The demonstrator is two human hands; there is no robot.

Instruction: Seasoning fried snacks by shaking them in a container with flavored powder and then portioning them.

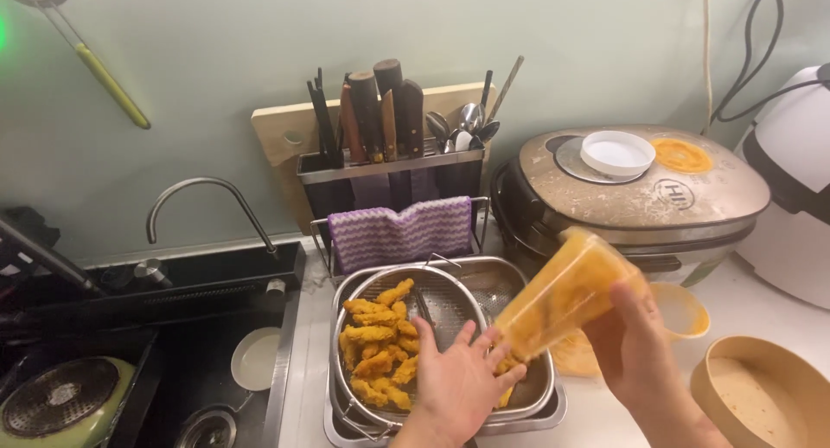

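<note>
Risk: the clear plastic tub smeared with orange batter [566, 294] is tilted steeply, mouth down toward the round wire-mesh strainer [450, 303]. If whatever remains inside releases at once, it could overshoot the strainer rim and land on the white tabletop [750, 303] or on the left hand. Cause would be the steep tilt plus a slick, coated wall. A second hazard: the tub is greasy, so the grip may slip.

Left hand [460, 380]: open, fingers spread, palm down, hovering over the near right part of the strainer, just below the tub's mouth; fingertips close to the golden battered fried strips [377, 342]. Whether it actually touches them cannot be told.

Right hand [635, 353]: closed around the tub's base end, holding it above the strainer's right edge.

Strips lie heaped in the strainer's left half; the strainer sits inside a rectangular steel tray [510, 279], beside the dark sink [216, 344]. A tan-lidded electric cooker [640, 197] stands behind.
</note>
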